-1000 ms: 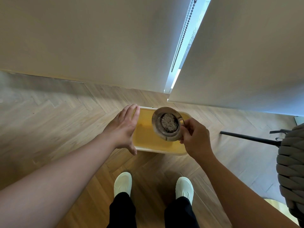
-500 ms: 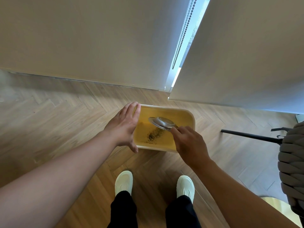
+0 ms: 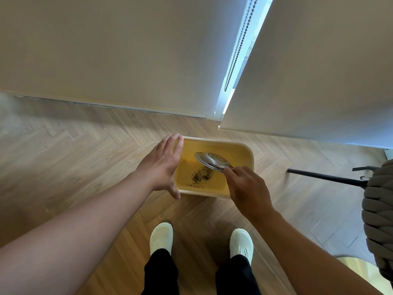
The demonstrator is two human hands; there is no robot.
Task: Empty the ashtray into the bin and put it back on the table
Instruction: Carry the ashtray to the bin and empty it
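A round metal ashtray [image 3: 211, 161] hangs upside down over the open yellow bin [image 3: 244, 154] on the floor, its underside facing me. My right hand [image 3: 246, 191] pinches the ashtray's near rim. Dark ash [image 3: 202, 176] lies scattered on the bin's bottom below it. My left hand [image 3: 163, 165] rests flat against the bin's left rim, fingers together, thumb down the outer wall. The table is out of view.
Herringbone wood floor all around. Roller blinds with a bead chain [image 3: 239, 45] hang just behind the bin. A black chair leg [image 3: 325, 177] and a grey knitted cushion [image 3: 378, 216] are at the right. My white shoes [image 3: 161, 237] stand right before the bin.
A second ago the ashtray was upright and full of ash. My right hand turned it over above the bin, and the ash fell to the bin's bottom. My left hand stayed on the rim.
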